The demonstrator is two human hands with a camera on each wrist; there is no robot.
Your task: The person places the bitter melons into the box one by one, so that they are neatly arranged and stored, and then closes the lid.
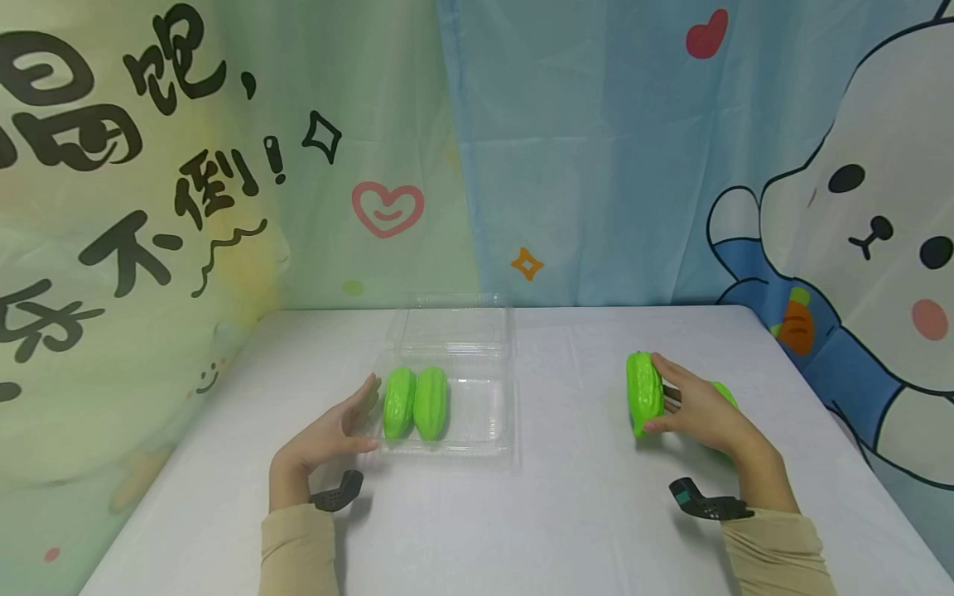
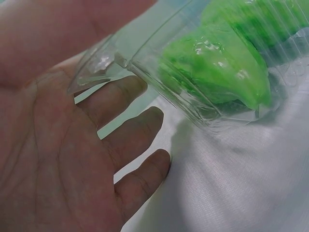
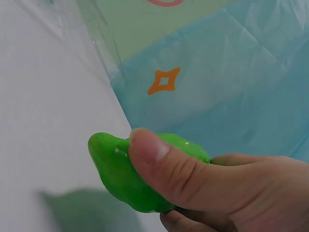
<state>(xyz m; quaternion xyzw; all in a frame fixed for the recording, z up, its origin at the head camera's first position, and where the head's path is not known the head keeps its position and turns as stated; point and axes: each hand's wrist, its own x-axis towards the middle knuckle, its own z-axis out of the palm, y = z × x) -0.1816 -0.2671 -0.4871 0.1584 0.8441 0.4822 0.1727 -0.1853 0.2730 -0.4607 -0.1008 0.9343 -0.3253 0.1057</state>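
My right hand (image 1: 704, 414) pinches a bright green, ridged bitter melon (image 1: 644, 393) between thumb and fingers, over the right part of the table. In the right wrist view the thumb lies across this bitter melon (image 3: 123, 169), whose shadow falls on the cloth. Another green piece (image 1: 725, 394) shows behind that hand, mostly hidden by it. On the left, a clear plastic clamshell box (image 1: 477, 414) holds two bitter melons (image 1: 431, 404) side by side. My left hand (image 1: 328, 439) is at the box's left edge, thumb and fingers spread; in the left wrist view its fingers (image 2: 137, 135) are relaxed beside the clear wall.
A white cloth covers the table (image 1: 566, 513). The box's clear lid (image 1: 455, 327) stands raised at the back, near the table's far edge. Behind hangs a printed curtain (image 1: 596, 165) with hearts, writing and a cartoon animal. Each wrist wears a black device (image 1: 338, 492).
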